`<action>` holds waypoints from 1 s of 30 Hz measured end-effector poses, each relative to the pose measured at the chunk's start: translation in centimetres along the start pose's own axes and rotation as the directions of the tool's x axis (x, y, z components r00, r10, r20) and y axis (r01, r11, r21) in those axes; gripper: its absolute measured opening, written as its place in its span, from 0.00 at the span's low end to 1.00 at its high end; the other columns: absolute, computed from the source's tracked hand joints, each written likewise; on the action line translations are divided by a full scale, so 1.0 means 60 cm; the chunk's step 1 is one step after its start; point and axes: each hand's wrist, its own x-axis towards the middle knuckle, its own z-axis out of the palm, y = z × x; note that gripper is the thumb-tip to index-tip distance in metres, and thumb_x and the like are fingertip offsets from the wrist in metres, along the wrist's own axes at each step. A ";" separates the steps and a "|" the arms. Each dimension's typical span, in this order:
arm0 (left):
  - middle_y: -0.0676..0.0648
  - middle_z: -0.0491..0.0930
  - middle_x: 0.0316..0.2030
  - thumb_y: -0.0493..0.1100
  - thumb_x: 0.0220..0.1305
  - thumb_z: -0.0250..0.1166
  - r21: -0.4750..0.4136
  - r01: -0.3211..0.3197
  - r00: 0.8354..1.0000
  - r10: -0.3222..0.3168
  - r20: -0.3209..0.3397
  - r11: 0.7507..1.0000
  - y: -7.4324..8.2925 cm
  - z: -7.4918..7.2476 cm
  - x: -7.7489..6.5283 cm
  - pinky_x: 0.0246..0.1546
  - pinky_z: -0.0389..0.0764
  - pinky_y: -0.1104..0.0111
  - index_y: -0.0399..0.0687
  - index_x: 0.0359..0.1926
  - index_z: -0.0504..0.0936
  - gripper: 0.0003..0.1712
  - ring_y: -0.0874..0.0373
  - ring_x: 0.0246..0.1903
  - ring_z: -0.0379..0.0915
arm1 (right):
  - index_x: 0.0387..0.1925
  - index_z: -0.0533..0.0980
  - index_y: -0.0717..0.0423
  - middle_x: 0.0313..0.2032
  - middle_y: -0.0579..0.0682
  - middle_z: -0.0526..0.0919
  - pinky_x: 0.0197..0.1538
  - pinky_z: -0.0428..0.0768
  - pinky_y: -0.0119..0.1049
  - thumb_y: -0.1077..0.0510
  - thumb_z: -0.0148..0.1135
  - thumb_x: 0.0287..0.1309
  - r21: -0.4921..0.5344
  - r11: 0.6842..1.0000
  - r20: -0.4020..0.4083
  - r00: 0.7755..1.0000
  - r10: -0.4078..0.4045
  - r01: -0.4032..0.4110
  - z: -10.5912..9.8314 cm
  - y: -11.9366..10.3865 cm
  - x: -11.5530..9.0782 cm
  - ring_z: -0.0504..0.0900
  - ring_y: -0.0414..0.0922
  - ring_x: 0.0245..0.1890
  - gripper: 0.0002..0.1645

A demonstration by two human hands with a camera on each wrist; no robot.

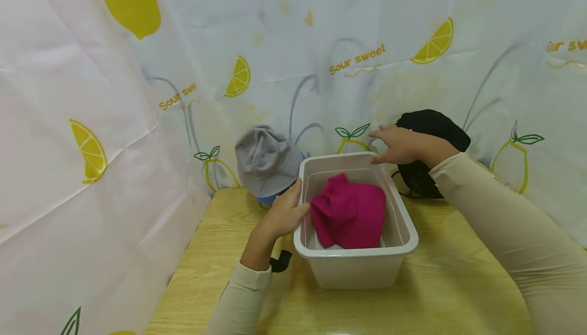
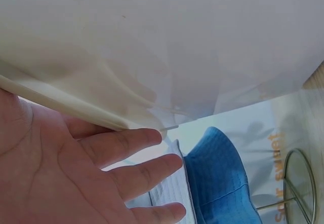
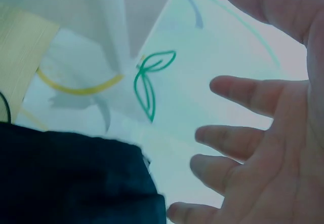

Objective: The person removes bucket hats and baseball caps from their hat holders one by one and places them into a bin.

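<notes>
A white plastic bin (image 1: 353, 271) stands on the table with a magenta cap (image 1: 355, 212) inside it. My left hand (image 1: 284, 212) is at the bin's left rim, its thumb by the top edge. In the left wrist view its fingers (image 2: 147, 176) stretch loosely along the outside wall. Above the far right corner of the bin, my right hand (image 1: 408, 144) is spread, holding nothing, its fingers (image 3: 243, 95) apart in the right wrist view. A black cap (image 1: 435, 126) is partly hidden behind that hand. Beyond the left hand is a grey bucket hat (image 1: 266, 159).
Under the grey hat shows a blue hat (image 2: 217, 178), beside a wire stand (image 2: 298, 183). The wooden table (image 1: 220, 253) meets lemon-print sheeting (image 1: 275, 29) at the back and left. A black strap piece (image 1: 281, 262) shows by the left wrist.
</notes>
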 end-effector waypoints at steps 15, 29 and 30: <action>0.42 0.53 0.81 0.46 0.67 0.51 -0.007 -0.020 1.000 0.020 -0.006 1.000 -0.002 0.000 0.001 0.54 0.84 0.53 0.44 0.84 0.42 0.48 0.42 0.61 0.77 | 0.76 0.62 0.63 0.76 0.73 0.53 0.67 0.47 0.82 0.41 0.58 0.70 0.007 0.991 -0.127 0.983 0.131 -0.131 -0.022 0.059 -0.002 0.51 0.71 0.76 0.44; 0.47 0.59 0.79 0.46 0.67 0.51 -0.020 -0.019 1.000 0.019 -0.005 1.000 -0.005 0.002 0.003 0.45 0.87 0.59 0.53 0.84 0.43 0.47 0.49 0.54 0.81 | 0.78 0.55 0.67 0.76 0.76 0.48 0.65 0.45 0.84 0.39 0.52 0.73 0.082 0.973 -0.264 0.936 0.232 -0.217 -0.010 0.126 -0.013 0.38 0.77 0.77 0.47; 0.48 0.59 0.79 0.46 0.67 0.51 -0.019 -0.020 1.000 0.020 -0.007 1.000 -0.005 0.002 0.003 0.45 0.87 0.60 0.54 0.84 0.43 0.47 0.49 0.54 0.81 | 0.78 0.54 0.68 0.76 0.76 0.48 0.65 0.46 0.84 0.39 0.52 0.73 0.085 0.972 -0.271 0.934 0.235 -0.219 -0.011 0.129 -0.014 0.39 0.76 0.77 0.48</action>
